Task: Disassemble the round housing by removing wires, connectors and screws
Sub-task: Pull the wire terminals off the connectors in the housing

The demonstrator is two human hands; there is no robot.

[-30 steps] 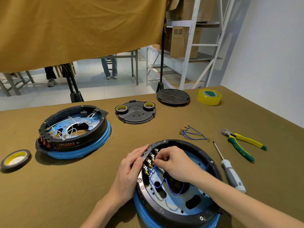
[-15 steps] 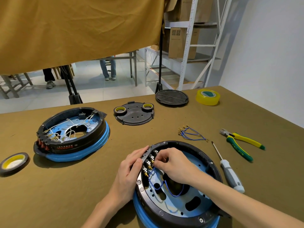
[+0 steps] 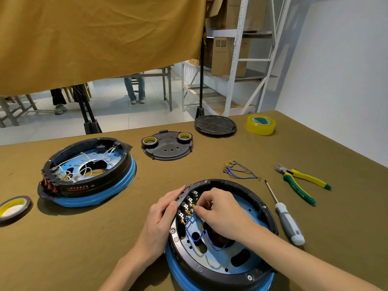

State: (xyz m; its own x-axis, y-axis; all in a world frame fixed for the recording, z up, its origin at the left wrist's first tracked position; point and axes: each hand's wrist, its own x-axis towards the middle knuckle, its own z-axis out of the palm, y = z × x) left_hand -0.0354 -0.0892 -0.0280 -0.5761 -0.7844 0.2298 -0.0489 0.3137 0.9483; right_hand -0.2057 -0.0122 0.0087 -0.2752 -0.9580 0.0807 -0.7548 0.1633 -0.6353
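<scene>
Round housing (image 3: 222, 238) sits near counter (image 3: 84, 248) edge. Left hand (image 3: 161, 215) flat, bracing the outer rim; right hand (image 3: 220, 208) pinches a blue-wire connector (image 3: 192, 206) at the terminal row. Connector axis points inward, toward the right grip.

Two bare forearms, left hand (image 3: 159, 219), right hand (image 3: 222, 211)

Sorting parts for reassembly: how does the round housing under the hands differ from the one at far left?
The near housing holds blue wires; the far housing holds white ones. The near one's inside looks sparse, the far one's crowded with wire loops. The left hand steadies the near one's rim while the right hand pinches a connector; the far one lies untouched. Both have black rims over blue rings.
</scene>
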